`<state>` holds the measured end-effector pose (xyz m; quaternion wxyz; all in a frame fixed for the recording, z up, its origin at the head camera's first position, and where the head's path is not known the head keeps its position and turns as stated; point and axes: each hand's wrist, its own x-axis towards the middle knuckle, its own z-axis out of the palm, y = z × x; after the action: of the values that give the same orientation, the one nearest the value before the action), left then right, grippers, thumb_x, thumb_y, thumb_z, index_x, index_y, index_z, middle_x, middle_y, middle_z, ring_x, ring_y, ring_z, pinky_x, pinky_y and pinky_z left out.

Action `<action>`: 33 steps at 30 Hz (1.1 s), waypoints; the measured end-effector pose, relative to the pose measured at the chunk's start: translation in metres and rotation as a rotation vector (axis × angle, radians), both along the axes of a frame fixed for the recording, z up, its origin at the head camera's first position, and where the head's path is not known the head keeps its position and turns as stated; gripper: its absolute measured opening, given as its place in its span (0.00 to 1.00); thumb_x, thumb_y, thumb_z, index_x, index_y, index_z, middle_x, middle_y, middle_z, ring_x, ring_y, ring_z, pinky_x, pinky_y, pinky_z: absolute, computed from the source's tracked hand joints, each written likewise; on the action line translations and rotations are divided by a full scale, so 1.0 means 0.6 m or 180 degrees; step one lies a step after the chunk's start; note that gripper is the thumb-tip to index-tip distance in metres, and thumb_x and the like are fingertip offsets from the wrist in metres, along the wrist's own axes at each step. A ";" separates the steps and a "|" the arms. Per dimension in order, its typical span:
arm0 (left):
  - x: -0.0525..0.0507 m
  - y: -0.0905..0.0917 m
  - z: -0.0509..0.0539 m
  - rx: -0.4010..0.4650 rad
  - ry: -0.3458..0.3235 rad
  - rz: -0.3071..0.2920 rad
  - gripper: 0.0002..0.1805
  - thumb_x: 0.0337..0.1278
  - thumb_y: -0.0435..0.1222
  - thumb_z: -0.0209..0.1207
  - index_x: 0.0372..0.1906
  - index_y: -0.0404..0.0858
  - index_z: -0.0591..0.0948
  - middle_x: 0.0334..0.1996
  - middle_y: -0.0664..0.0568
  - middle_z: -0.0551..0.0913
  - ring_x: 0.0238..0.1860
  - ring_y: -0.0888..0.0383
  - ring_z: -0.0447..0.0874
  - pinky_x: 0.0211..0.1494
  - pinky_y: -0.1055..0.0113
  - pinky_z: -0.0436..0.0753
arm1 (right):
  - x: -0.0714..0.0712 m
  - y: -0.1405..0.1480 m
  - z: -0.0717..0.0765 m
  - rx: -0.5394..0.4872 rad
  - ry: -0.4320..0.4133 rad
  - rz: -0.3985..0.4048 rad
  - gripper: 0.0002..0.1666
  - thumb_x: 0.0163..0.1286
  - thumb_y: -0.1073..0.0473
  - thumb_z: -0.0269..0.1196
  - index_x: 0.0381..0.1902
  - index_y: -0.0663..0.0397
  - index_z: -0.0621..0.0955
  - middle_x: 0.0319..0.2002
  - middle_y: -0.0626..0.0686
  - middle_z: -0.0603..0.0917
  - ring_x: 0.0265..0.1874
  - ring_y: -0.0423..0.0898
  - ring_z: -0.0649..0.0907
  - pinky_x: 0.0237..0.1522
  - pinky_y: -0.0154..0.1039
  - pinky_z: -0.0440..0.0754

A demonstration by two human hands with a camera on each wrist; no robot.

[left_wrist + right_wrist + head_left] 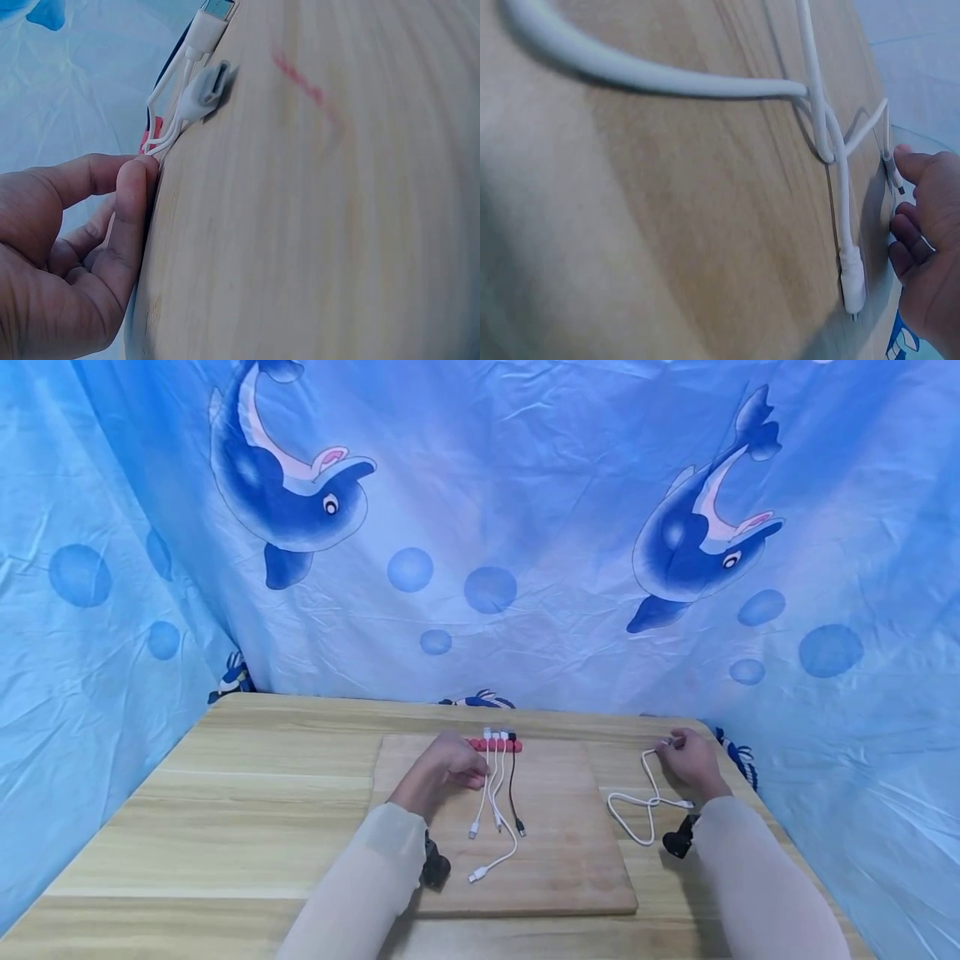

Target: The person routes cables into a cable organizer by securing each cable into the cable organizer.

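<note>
A red cable holder (518,746) lies at the far edge of a wooden board, with several white charging cables (491,797) and one black cable (513,789) set in it. My left hand (459,760) is at its left end, thumb and forefinger pinching a thin white cable (160,144) in the left wrist view. A white USB-C plug (206,91) lies close by. Off to the right, my right hand (692,760) pinches one end of a loose white cable (633,799). That end's plug (893,174) shows beside the thumb in the right wrist view; the other plug (853,281) lies on the table.
The wooden board (570,860) sits on a wood-grain table (187,827). A blue dolphin-print curtain (525,510) hangs around the table's back and sides. Dark blue tassels (483,699) show along the table's back edge. The wrists carry black cameras (435,864).
</note>
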<state>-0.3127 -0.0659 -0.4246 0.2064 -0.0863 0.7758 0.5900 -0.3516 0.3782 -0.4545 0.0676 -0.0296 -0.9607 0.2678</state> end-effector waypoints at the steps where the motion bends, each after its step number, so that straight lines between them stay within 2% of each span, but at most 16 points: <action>1: -0.001 0.001 0.000 0.0002 -0.0006 0.0003 0.06 0.55 0.24 0.68 0.35 0.28 0.82 0.27 0.42 0.85 0.21 0.57 0.85 0.31 0.69 0.88 | -0.002 0.002 -0.001 0.0021 0.0016 0.0015 0.37 0.78 0.50 0.57 0.69 0.78 0.66 0.57 0.79 0.76 0.56 0.73 0.77 0.59 0.66 0.76; 3: -0.001 0.003 0.000 0.0009 -0.0013 -0.0008 0.05 0.55 0.24 0.68 0.35 0.28 0.82 0.27 0.42 0.85 0.21 0.57 0.85 0.32 0.69 0.88 | -0.007 0.006 -0.005 0.0062 0.0040 0.0033 0.38 0.78 0.50 0.59 0.68 0.80 0.66 0.56 0.79 0.76 0.56 0.74 0.77 0.59 0.66 0.76; 7: -0.003 0.008 -0.003 0.0066 -0.0018 -0.0063 0.04 0.56 0.24 0.68 0.34 0.28 0.83 0.26 0.42 0.85 0.21 0.58 0.85 0.32 0.68 0.88 | -0.010 0.012 -0.008 0.0014 0.0007 0.0000 0.32 0.77 0.52 0.60 0.59 0.80 0.73 0.50 0.77 0.78 0.49 0.71 0.78 0.53 0.63 0.79; 10: -0.005 0.011 -0.006 0.0093 -0.0010 -0.0087 0.03 0.57 0.24 0.67 0.33 0.27 0.83 0.26 0.42 0.85 0.20 0.58 0.85 0.31 0.68 0.88 | -0.008 0.011 -0.006 -0.0179 -0.0122 -0.0102 0.26 0.77 0.53 0.61 0.54 0.76 0.77 0.47 0.72 0.78 0.45 0.65 0.77 0.49 0.58 0.78; 14: -0.005 0.010 -0.005 0.0086 0.0009 -0.0075 0.04 0.56 0.23 0.67 0.33 0.27 0.83 0.26 0.42 0.85 0.20 0.58 0.85 0.31 0.68 0.88 | -0.008 0.009 -0.003 -0.0398 -0.0169 -0.0161 0.25 0.77 0.55 0.61 0.58 0.74 0.76 0.47 0.68 0.79 0.44 0.60 0.78 0.47 0.52 0.80; 20: -0.001 0.008 0.004 -0.0012 -0.0008 -0.0037 0.04 0.58 0.25 0.68 0.34 0.28 0.83 0.28 0.42 0.86 0.21 0.58 0.85 0.32 0.68 0.89 | -0.011 0.006 -0.002 -0.0779 -0.0123 -0.0226 0.25 0.77 0.58 0.61 0.61 0.75 0.73 0.41 0.61 0.80 0.36 0.51 0.78 0.35 0.37 0.79; 22: 0.001 0.008 0.007 -0.0063 -0.0016 -0.0008 0.05 0.58 0.26 0.68 0.35 0.28 0.83 0.29 0.41 0.86 0.22 0.58 0.85 0.32 0.68 0.88 | -0.014 0.006 0.000 -0.0833 -0.0042 -0.0282 0.24 0.77 0.59 0.61 0.61 0.74 0.74 0.40 0.61 0.82 0.35 0.48 0.79 0.33 0.34 0.78; 25: 0.003 0.008 0.009 -0.0137 -0.0017 0.0036 0.06 0.57 0.26 0.69 0.36 0.28 0.83 0.30 0.41 0.86 0.22 0.58 0.86 0.32 0.68 0.88 | -0.019 0.006 0.004 -0.1017 0.0023 -0.0316 0.24 0.78 0.60 0.58 0.62 0.75 0.73 0.45 0.64 0.83 0.35 0.45 0.81 0.33 0.32 0.80; 28: 0.002 0.007 0.009 -0.0156 -0.0027 0.0048 0.07 0.57 0.27 0.69 0.36 0.28 0.83 0.30 0.41 0.86 0.22 0.58 0.86 0.32 0.68 0.88 | -0.021 0.006 0.016 -0.1166 -0.0039 -0.0352 0.26 0.80 0.57 0.56 0.66 0.71 0.72 0.51 0.65 0.83 0.36 0.42 0.83 0.35 0.31 0.82; 30: 0.000 0.004 0.009 -0.0111 -0.0041 0.0044 0.07 0.56 0.26 0.69 0.37 0.28 0.83 0.31 0.41 0.87 0.22 0.57 0.86 0.32 0.68 0.89 | -0.020 0.002 0.029 -0.1252 -0.0061 -0.0356 0.27 0.80 0.56 0.56 0.67 0.70 0.72 0.52 0.66 0.83 0.37 0.43 0.86 0.36 0.30 0.84; 33: -0.002 0.000 0.008 -0.0014 -0.0057 0.0031 0.07 0.56 0.26 0.69 0.37 0.28 0.83 0.32 0.41 0.87 0.23 0.57 0.87 0.34 0.67 0.89 | -0.017 -0.007 0.051 -0.1340 0.0049 -0.0284 0.27 0.78 0.59 0.59 0.67 0.72 0.72 0.45 0.61 0.87 0.34 0.40 0.87 0.37 0.32 0.86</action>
<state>-0.3137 -0.0660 -0.4197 0.2103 -0.0958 0.7747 0.5886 -0.3618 0.3740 -0.4239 0.0790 -0.0835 -0.8808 0.4594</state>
